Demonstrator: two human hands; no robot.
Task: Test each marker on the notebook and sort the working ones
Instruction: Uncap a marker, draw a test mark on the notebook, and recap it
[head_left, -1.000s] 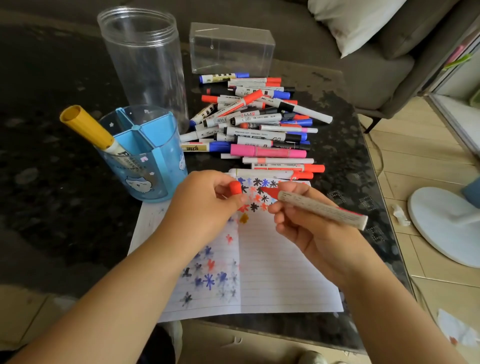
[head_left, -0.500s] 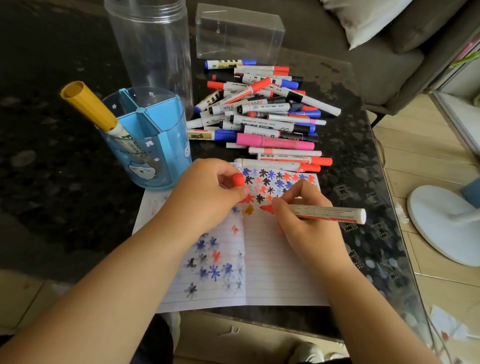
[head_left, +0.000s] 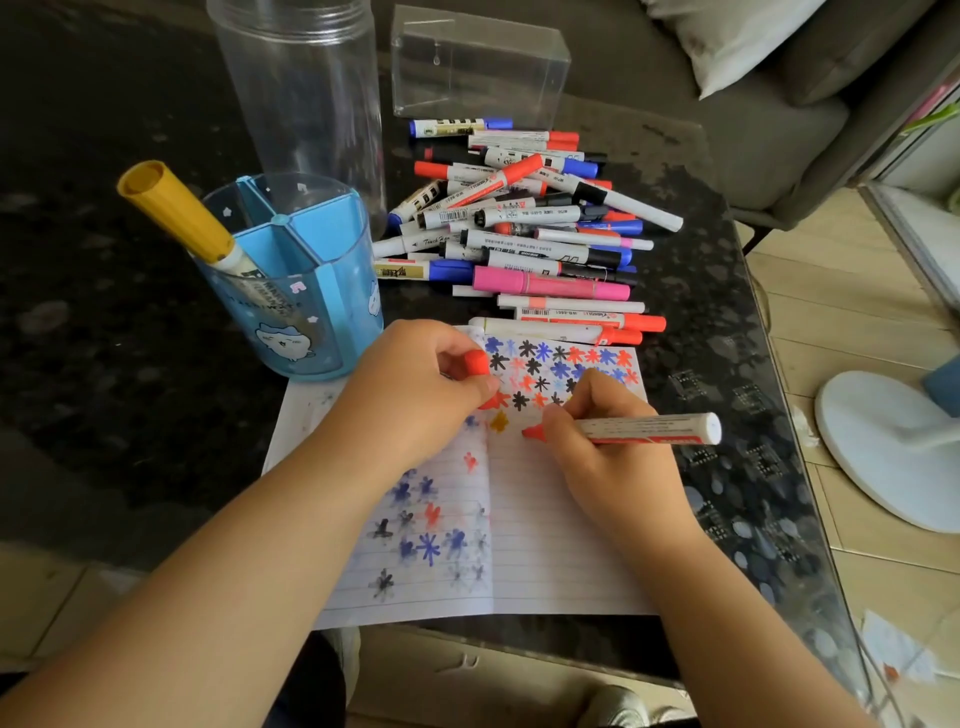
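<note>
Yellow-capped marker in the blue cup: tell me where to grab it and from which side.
Grip the yellow-capped marker by its cap, the only part clear of the blue cup. It leans up and to the left out of the front left compartment, so come from above on the left and pull along its tilt. Both hands are busy now: the left hand holds a red cap.

Dark table (head_left: 93, 322): notebook (head_left: 561, 545), marker pile (head_left: 524, 228), holder (head_left: 306, 306).

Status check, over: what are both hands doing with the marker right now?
Right hand grips uncapped red marker, tip at notebook. Left hand pinches red cap. Nothing blocking the page.
</note>
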